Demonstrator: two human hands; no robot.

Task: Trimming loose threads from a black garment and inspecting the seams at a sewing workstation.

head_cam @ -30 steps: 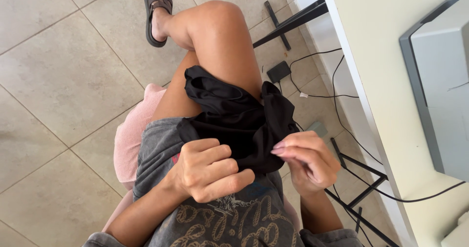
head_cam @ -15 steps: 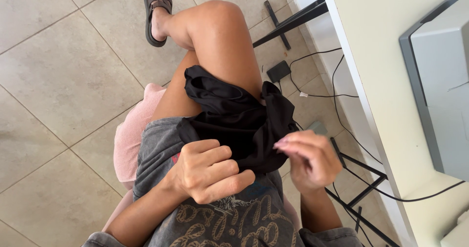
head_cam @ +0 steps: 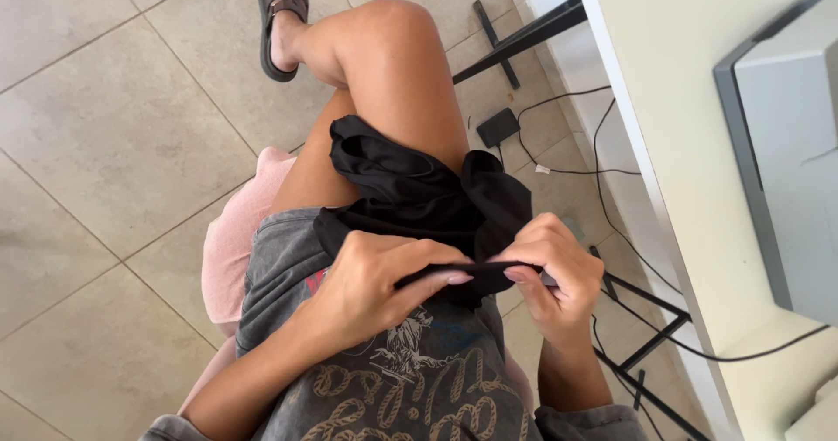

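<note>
Fingers of my left hand point(head_cam: 375, 288) and right hand point(head_cam: 554, 271) pinched the black garment point(head_cam: 419, 192) between them, soft, light cloth best gripped along that folded edge.

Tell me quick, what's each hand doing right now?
Left hand: closed, pinching an edge of the black garment.
Right hand: closed, pinching the same edge from the other side.

Garment point(head_cam: 410, 192) lies on lap, btwn left hand point(head_cam: 371, 288) & right hand point(head_cam: 554, 271); desk point(head_cam: 698, 144) to right, cables point(head_cam: 602, 170) on floor under it.
</note>
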